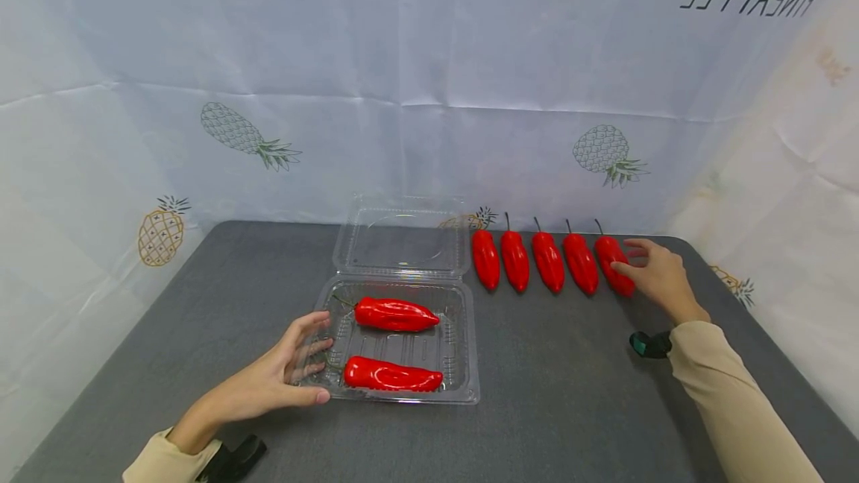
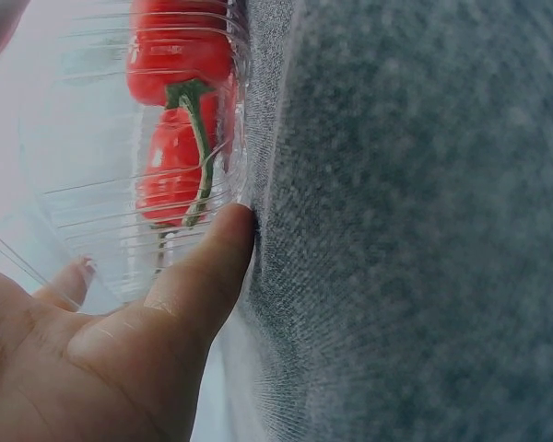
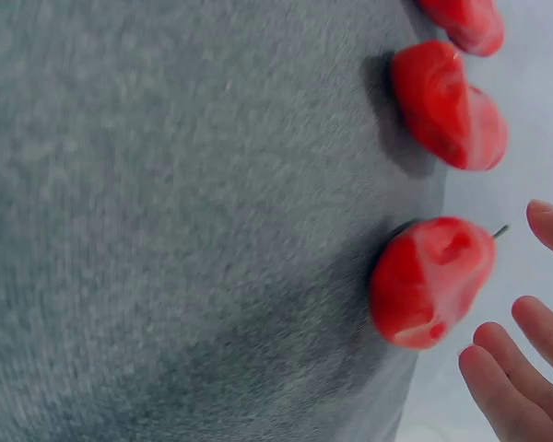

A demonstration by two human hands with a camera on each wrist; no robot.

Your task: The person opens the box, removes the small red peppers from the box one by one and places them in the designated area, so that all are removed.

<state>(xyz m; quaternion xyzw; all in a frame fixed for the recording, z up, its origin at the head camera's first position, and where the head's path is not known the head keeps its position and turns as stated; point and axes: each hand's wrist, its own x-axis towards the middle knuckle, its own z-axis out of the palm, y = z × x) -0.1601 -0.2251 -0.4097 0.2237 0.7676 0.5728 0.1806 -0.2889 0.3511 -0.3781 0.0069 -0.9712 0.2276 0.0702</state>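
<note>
In the head view a clear plastic clamshell container (image 1: 458, 341) stands with its lid (image 1: 403, 241) folded back. Two red chili peppers lie sideways inside, a rear one (image 1: 396, 315) and a front one (image 1: 392, 374). My left hand (image 1: 275, 379) rests against the container's left side with fingers spread; in the left wrist view the thumb (image 2: 207, 267) touches its lower wall. At the right end of a row of several peppers, my right hand (image 1: 661, 278) reaches around the last red chili pepper (image 1: 612, 263). In the right wrist view, fingers (image 3: 507, 378) stay apart from that pepper (image 3: 429, 281).
More red chili peppers, such as one (image 1: 549, 261) mid-row, lie side by side with stems pointing back, right of the lid. All rests on a dark grey table (image 1: 557, 393). A white curtain (image 1: 429, 58) with pineapple prints hangs behind the table's rear edge.
</note>
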